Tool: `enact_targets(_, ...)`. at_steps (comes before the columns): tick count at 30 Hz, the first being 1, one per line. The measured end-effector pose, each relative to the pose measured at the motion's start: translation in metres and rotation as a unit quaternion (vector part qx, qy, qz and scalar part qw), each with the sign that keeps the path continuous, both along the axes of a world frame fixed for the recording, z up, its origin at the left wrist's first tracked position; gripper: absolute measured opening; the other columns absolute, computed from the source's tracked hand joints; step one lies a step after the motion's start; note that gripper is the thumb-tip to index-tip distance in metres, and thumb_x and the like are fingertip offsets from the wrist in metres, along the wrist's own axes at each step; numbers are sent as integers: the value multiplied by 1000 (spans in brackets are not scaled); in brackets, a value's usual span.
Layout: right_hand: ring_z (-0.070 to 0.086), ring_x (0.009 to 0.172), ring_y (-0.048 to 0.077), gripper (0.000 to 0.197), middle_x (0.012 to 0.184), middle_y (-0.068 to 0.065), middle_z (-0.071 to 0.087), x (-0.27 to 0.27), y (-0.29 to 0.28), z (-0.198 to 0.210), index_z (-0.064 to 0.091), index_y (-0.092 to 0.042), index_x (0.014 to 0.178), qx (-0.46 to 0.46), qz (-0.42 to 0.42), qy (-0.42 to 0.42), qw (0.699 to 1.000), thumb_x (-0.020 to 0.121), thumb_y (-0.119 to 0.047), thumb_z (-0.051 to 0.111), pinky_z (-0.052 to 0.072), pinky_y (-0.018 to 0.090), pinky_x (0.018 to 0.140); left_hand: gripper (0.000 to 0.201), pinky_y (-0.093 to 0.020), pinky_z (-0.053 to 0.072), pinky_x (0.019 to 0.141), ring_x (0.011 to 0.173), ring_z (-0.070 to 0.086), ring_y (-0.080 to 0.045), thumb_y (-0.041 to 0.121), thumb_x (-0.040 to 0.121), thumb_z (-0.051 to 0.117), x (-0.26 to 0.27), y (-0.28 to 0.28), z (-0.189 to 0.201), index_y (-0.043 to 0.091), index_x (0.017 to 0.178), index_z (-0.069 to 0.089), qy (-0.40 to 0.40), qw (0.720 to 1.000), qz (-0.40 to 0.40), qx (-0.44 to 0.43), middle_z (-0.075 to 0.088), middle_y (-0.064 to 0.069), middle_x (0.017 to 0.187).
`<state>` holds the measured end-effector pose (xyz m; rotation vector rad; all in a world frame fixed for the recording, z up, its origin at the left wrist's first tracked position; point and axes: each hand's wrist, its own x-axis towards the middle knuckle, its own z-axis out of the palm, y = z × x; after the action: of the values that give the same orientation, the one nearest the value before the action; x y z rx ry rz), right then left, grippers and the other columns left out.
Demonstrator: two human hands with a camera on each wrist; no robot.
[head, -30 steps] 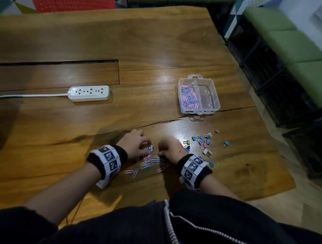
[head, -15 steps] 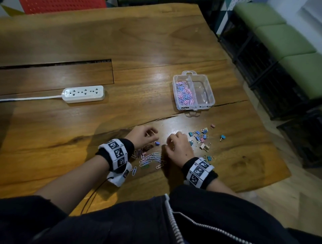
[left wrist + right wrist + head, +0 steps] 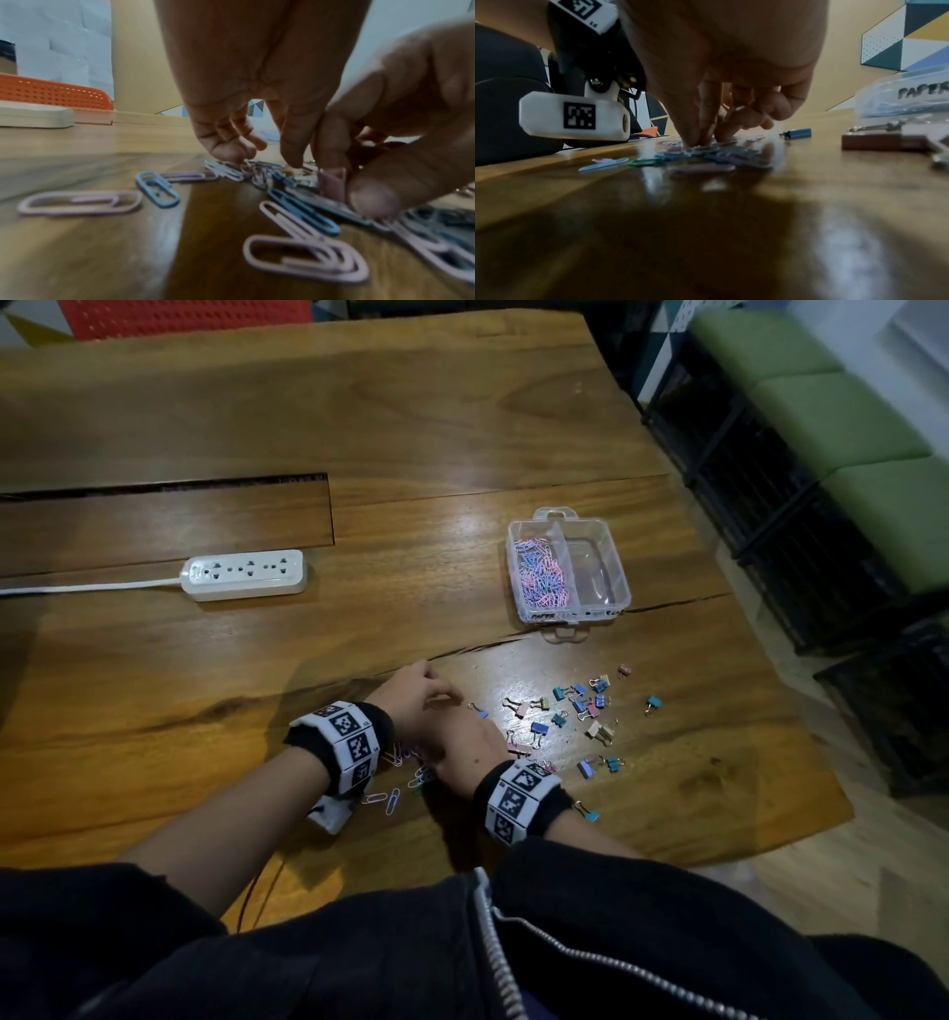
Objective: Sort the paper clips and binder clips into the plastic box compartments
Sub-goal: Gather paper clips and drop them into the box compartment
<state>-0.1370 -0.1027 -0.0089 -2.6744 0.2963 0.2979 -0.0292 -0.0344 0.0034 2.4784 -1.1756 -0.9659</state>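
- Wooden table [image 3: 462,428] carries all of our work, and we judge the sort well under half done.
- Clear plastic box [image 3: 619,559] sits at the far right of the table; its left compartment holds a heap of pink and blue paper clips, while its right compartment looks empty to us.
- Binder clips [image 3: 580,706] lie scattered between us and the box, none of them sorted yet as far as we can see.
- Loose paper clips [image 3: 79,202] lie in a small pile close to our body, under both hands.
- Our left hand [image 3: 411,690] curls its fingers down into that pile; we cannot tell whether they grip anything.
- Our right hand [image 3: 464,747] presses its fingers [image 3: 693,130] together onto the clips, seemingly pinching some, and a pink binder clip [image 3: 333,185] stands by its thumb.
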Motion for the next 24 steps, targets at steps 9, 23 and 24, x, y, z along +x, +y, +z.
enact_targets(9, 54, 103, 25, 46, 112, 9, 58, 8, 7, -4, 51, -14, 115, -4, -39, 25, 999, 83, -47, 53, 45, 40, 88, 32, -34, 40, 96, 109, 46, -26, 9, 89, 52, 10, 0, 3, 19, 117, 63, 25, 999, -28, 18, 46, -12, 117)
enact_targets(23, 59, 99, 20, 17, 106, 9, 65, -20, -33, 14, 64, -6, 100, 298, -222, 57, 927, 87, -14, 56, 48, 31, 89, 33, -33, 31, 101, 121, 35, -24, 19, 89, 56, 6, 28, 6, 27, 121, 58, 7, 997, -63, 31, 41, -6, 126)
enact_targets(24, 59, 96, 18, 17, 103, 8, 65, -21, -35, 15, 64, -6, 99, 300, -226, 51, 925, 87, -14, 56, 49, 27, 84, 37, -33, 32, 100, 121, 35, -23, 22, 86, 59, 5, 29, 6, 27, 123, 56, 7, 997, -66, 42, 41, -7, 125)
